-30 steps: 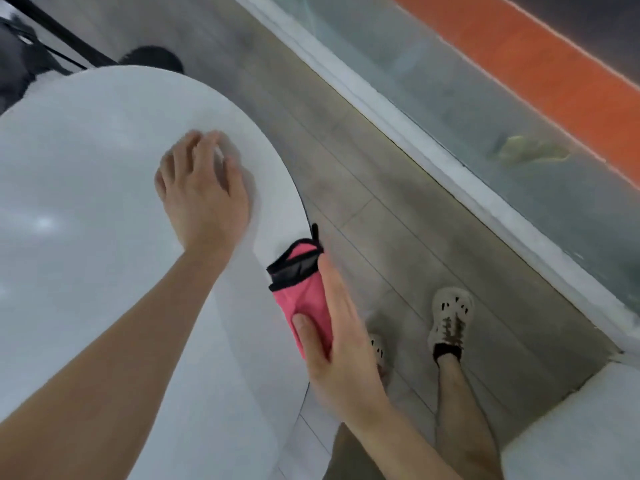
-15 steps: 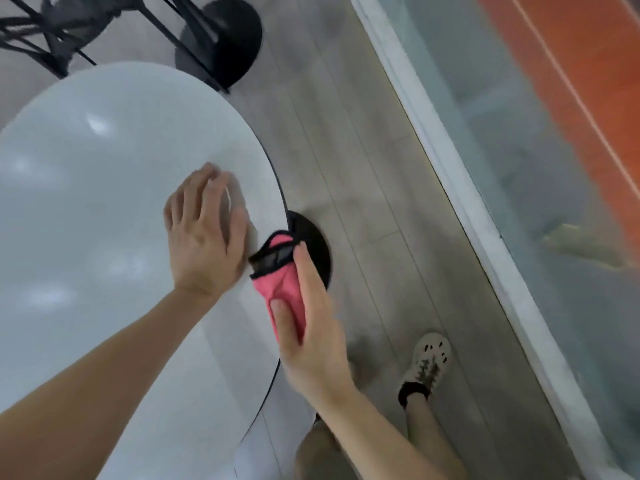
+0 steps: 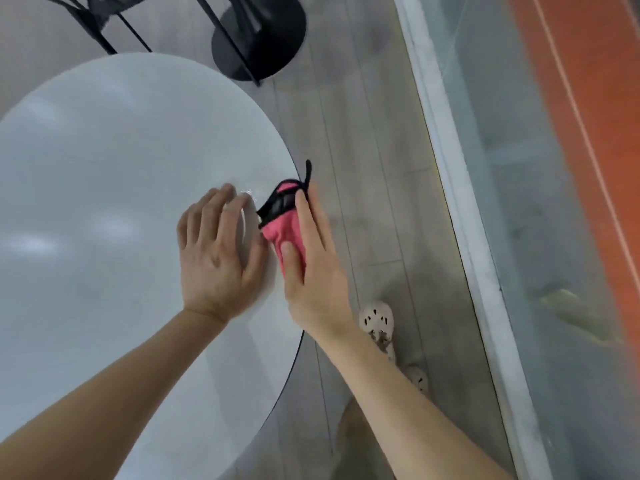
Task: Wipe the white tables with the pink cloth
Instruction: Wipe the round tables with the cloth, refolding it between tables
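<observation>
Round white table (image 3: pixel 104 202): wiping under way, unfinished.
Pink black-edged cloth (image 3: pixel 284 226) pinched by right hand (image 3: pixel 315 271) at rim; left hand (image 3: pixel 218 258) flat, ungripping.

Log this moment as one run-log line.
left hand: flat on white table | right hand: holds pink cloth at table edge

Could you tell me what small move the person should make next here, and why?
Probably slide the pink cloth leftward, further onto the white table, and start a wiping stroke. The right hand pinches the cloth right at the table's right edge, the left hand lies flat on the top just beside it, and most of the surface lies to the left.
</observation>
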Motion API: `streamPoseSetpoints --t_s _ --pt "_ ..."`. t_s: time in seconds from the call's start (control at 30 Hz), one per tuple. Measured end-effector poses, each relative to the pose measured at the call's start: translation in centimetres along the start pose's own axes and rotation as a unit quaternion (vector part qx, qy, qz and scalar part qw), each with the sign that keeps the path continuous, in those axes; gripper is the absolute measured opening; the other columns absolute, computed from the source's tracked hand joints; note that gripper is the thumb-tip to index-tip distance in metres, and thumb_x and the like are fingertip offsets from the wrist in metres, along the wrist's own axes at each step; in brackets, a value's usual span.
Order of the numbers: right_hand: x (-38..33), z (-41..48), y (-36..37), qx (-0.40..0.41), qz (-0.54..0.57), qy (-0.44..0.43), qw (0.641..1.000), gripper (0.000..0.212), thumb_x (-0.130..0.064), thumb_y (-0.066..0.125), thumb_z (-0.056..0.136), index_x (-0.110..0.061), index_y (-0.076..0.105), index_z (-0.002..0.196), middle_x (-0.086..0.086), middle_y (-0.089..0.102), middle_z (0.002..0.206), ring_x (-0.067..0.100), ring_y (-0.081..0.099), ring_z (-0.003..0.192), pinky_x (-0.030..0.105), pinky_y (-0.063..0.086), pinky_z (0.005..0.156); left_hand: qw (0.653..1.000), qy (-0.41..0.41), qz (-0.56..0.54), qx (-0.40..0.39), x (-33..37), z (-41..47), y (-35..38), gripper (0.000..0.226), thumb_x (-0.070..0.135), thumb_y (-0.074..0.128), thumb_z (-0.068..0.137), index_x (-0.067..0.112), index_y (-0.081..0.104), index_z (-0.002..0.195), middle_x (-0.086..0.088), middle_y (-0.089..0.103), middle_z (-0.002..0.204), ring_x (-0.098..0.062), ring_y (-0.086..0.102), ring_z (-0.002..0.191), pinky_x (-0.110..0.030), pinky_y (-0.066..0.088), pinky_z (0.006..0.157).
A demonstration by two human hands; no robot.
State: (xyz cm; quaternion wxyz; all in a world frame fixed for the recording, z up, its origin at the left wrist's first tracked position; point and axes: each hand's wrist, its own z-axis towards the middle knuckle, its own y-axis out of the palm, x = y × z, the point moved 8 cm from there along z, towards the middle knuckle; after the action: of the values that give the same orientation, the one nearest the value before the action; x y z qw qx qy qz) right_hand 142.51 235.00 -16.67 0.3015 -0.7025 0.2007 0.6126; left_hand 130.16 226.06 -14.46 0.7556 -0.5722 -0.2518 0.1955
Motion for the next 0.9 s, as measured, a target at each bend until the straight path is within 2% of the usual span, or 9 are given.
streamPoseSetpoints --t_s 0.1,0.2,0.33,0.37,0.5,0.6,0.67,0.8,0.9 --pt "0.3 -4.1 -0.3 -0.019 0.021 0.018 0.999 0.065 -0.011 0.048 0.115 -0.019 0.019 0.173 -0.014 0.006 0.182 -0.010 0.013 0.161 0.000 0.025 0.114 1.000 -0.002 0.001 -0.008 -0.1 0.1 0.2 0.055 0.036 0.056 0.103 0.007 0.057 0.150 -0.013 0.050 0.161 -0.036 0.042 0.153 -0.059 0.032 0.123" --pt "-0.1 2.6 0.2 -0.039 0.003 0.022 0.999 0.067 -0.014 0.050 0.114 -0.020 0.021 0.174 -0.011 0.010 0.182 -0.019 0.015 0.156 -0.001 0.023 0.112 1.000 -0.005 0.001 -0.004 -0.1 0.0 0.1 0.057 0.035 0.058 0.100 0.005 0.059 0.148 -0.015 0.051 0.161 -0.037 0.043 0.153 -0.060 0.033 0.122" --pt "-0.6 15.8 1.8 -0.091 -0.050 -0.003 0.995 0.066 -0.017 0.052 0.111 -0.025 0.029 0.172 -0.011 0.026 0.179 0.005 0.035 0.155 0.023 0.032 0.122 1.000 0.001 -0.006 -0.012 -0.4 0.0 0.2 0.056 0.038 0.054 0.103 0.005 0.060 0.148 -0.015 0.051 0.161 -0.037 0.042 0.154 -0.062 0.033 0.122" --pt "-0.6 16.9 2.1 -0.104 -0.050 0.002 0.993 0.066 -0.017 0.053 0.111 -0.025 0.029 0.172 -0.011 0.028 0.178 0.008 0.036 0.155 0.025 0.032 0.123 1.000 0.000 -0.005 -0.015 -0.5 -0.1 0.2 0.056 0.038 0.054 0.103 0.005 0.060 0.149 -0.015 0.050 0.162 -0.037 0.042 0.154 -0.062 0.033 0.122" --pt "-0.2 11.5 0.6 -0.081 -0.014 0.017 0.996 0.064 -0.013 0.054 0.112 -0.018 0.031 0.171 -0.007 0.032 0.177 0.004 0.030 0.160 0.010 0.022 0.124 1.000 0.004 -0.004 -0.012 -0.2 -0.2 0.3 0.059 0.037 0.057 0.101 0.002 0.061 0.148 -0.018 0.049 0.162 -0.038 0.042 0.155 -0.064 0.033 0.121" --pt "0.5 5.1 -1.2 -0.093 -0.018 0.043 0.995 0.065 -0.015 0.052 0.114 -0.023 0.025 0.173 -0.014 0.025 0.178 -0.003 0.022 0.162 0.015 0.024 0.128 1.000 -0.001 -0.012 -0.014 -0.1 -0.3 0.4 0.060 0.036 0.057 0.099 0.000 0.062 0.147 -0.020 0.049 0.162 -0.039 0.043 0.154 -0.066 0.034 0.120" --pt "-0.1 5.0 -1.3 -0.119 -0.018 0.041 0.992 0.068 -0.018 0.055 0.114 -0.024 0.023 0.173 -0.016 0.022 0.179 -0.003 0.020 0.162 0.014 0.024 0.127 1.000 0.002 -0.012 -0.016 -0.1 -0.3 0.3 0.060 0.035 0.058 0.100 0.000 0.062 0.148 -0.020 0.048 0.163 -0.040 0.043 0.155 -0.067 0.035 0.119" --pt "-0.8 16.5 1.9 -0.167 -0.045 0.012 0.985 0.070 -0.016 0.061 0.109 -0.020 0.029 0.172 -0.007 0.026 0.179 0.007 0.028 0.162 0.016 0.021 0.126 0.999 -0.001 0.012 -0.034 -0.1 -0.1 0.1 0.059 0.033 0.064 0.097 0.002 0.063 0.147 -0.019 0.050 0.162 -0.040 0.046 0.152 -0.066 0.036 0.119" --pt "-1.7 22.6 4.5 -0.208 -0.061 0.001 0.976 0.071 -0.016 0.060 0.109 -0.027 0.030 0.172 -0.010 0.026 0.179 0.008 0.031 0.159 0.021 0.025 0.125 1.000 -0.015 0.004 -0.013 -0.3 0.8 -0.7 0.047 0.028 0.070 0.095 0.004 0.072 0.136 -0.013 0.064 0.148 -0.038 0.061 0.136 -0.058 0.043 0.113"
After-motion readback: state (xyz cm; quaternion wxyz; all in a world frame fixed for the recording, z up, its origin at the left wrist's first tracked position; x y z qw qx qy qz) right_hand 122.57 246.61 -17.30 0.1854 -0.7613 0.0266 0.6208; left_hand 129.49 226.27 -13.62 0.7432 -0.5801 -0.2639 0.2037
